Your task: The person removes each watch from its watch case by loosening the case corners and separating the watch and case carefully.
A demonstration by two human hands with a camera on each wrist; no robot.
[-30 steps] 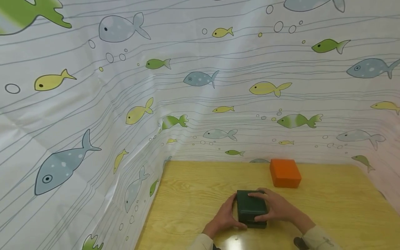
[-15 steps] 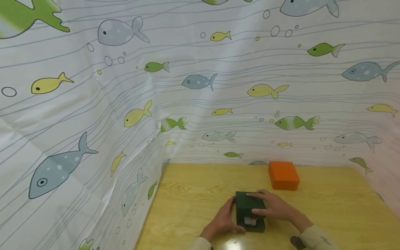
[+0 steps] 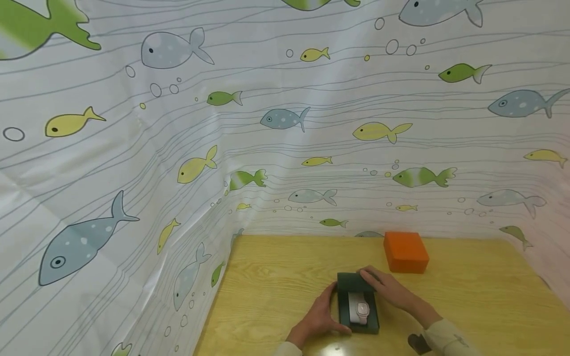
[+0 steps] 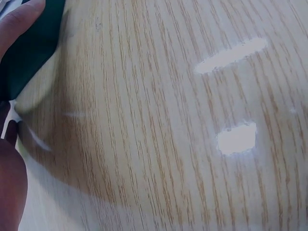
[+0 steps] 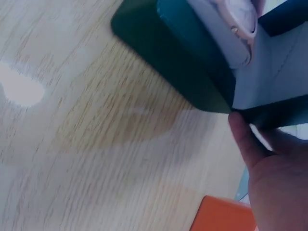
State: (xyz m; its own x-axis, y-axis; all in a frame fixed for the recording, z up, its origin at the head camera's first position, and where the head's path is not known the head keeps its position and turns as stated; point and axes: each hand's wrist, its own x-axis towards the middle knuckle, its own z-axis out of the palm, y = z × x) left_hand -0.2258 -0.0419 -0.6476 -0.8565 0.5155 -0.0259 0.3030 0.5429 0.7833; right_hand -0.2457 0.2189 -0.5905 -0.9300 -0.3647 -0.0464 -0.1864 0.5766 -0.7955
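Along the left side of the green box, the left hand grips it, thumb at the near end and fingers toward the far one; a light, steady hold should stop it sliding. Inside, the watch sits on its pale cushion; fingertips are best kept off it. The raised lid wants easing, not forcing. The right hand touches the lid's right edge, but I cannot tell whether its fingers pinch. Farther right, well behind, stands the orange box.
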